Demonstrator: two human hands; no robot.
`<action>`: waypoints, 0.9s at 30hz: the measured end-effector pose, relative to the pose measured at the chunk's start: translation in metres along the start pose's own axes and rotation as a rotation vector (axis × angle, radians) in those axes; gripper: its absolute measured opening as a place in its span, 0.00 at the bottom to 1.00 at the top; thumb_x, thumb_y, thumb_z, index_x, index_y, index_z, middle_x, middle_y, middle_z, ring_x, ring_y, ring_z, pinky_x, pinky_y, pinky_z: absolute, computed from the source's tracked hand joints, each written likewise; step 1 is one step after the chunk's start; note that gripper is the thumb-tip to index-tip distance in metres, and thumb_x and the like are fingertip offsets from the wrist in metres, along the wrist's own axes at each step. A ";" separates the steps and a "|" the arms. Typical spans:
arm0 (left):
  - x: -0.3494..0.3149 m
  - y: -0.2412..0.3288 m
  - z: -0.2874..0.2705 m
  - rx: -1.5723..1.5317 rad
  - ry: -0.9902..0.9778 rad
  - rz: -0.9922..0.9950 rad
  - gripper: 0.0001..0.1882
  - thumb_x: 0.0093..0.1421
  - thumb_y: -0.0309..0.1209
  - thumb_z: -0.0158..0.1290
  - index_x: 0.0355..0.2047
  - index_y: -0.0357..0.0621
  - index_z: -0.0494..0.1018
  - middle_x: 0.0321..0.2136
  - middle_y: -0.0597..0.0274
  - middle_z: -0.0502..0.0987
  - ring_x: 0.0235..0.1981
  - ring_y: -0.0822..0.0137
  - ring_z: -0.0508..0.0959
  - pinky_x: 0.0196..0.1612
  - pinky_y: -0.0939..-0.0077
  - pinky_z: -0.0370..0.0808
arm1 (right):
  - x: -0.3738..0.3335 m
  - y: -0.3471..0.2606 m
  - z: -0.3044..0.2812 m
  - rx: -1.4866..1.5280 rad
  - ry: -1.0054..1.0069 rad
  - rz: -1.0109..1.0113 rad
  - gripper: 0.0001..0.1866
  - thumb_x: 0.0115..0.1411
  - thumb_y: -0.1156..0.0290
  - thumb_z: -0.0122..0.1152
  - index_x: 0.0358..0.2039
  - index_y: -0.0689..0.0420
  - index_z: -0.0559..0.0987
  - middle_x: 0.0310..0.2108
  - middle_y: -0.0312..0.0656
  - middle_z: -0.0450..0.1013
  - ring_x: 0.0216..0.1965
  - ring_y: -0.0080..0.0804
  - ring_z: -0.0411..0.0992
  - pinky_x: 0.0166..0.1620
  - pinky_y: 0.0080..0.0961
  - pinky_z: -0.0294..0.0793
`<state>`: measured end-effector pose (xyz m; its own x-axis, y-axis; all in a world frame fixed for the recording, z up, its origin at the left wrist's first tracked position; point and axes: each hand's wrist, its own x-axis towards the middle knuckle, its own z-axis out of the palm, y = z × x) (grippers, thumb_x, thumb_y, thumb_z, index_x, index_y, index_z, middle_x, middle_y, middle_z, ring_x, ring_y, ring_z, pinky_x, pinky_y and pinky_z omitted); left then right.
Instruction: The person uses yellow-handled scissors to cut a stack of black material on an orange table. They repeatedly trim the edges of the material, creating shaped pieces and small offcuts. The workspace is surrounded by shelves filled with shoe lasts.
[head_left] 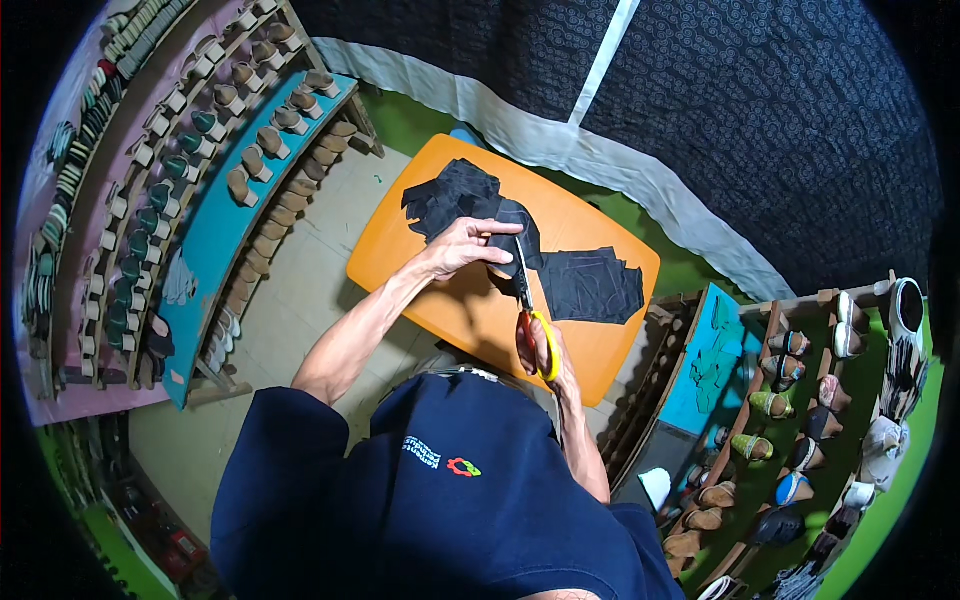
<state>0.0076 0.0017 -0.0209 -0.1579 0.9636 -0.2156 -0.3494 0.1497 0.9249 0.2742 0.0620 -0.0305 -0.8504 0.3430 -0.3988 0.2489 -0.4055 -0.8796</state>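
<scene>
My left hand (465, 248) grips a piece of black cloth (518, 222) between thumb and fingers, raised over the table. In my right hand (542, 358) is a pair of scissors (525, 290) with yellow and orange-red handles. Their blades point away from me and meet the cloth beside my left fingertips. How far the blades are parted is too small to tell. Behind my left hand lies a crumpled heap of black cloth pieces (455, 190). Flatter black pieces with pale drawn lines (592, 285) lie to the right of the scissors.
The cloth lies on an orange table (400, 255). To the left stand racks of shoes and a blue shelf (225, 245). At the right are more shoe racks (770, 400) and a blue surface with green scraps (715, 350). A dark patterned curtain (720, 120) hangs beyond the table.
</scene>
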 end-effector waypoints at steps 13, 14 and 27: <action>-0.004 0.005 0.007 -0.051 0.040 0.015 0.29 0.53 0.21 0.64 0.57 0.40 0.74 0.35 0.70 0.80 0.32 0.81 0.75 0.41 0.85 0.73 | 0.001 0.005 -0.003 -0.011 0.000 0.003 0.29 0.66 0.38 0.52 0.29 0.56 0.69 0.14 0.31 0.59 0.12 0.20 0.57 0.16 0.22 0.60; -0.001 -0.004 -0.001 -0.024 0.022 0.020 0.29 0.53 0.21 0.64 0.58 0.40 0.74 0.34 0.71 0.80 0.31 0.82 0.75 0.41 0.85 0.73 | 0.004 0.005 -0.003 -0.010 -0.014 0.008 0.29 0.66 0.38 0.51 0.29 0.56 0.69 0.14 0.31 0.59 0.12 0.20 0.57 0.16 0.22 0.60; -0.001 -0.009 0.005 -0.067 0.076 0.051 0.27 0.56 0.18 0.61 0.58 0.37 0.73 0.48 0.60 0.80 0.44 0.75 0.79 0.52 0.81 0.75 | 0.005 0.009 -0.002 -0.036 0.012 -0.014 0.27 0.69 0.43 0.47 0.30 0.58 0.69 0.12 0.33 0.60 0.10 0.23 0.58 0.15 0.22 0.59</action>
<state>0.0150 0.0004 -0.0272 -0.2459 0.9497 -0.1940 -0.3992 0.0832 0.9131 0.2735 0.0616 -0.0413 -0.8483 0.3591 -0.3891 0.2535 -0.3698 -0.8939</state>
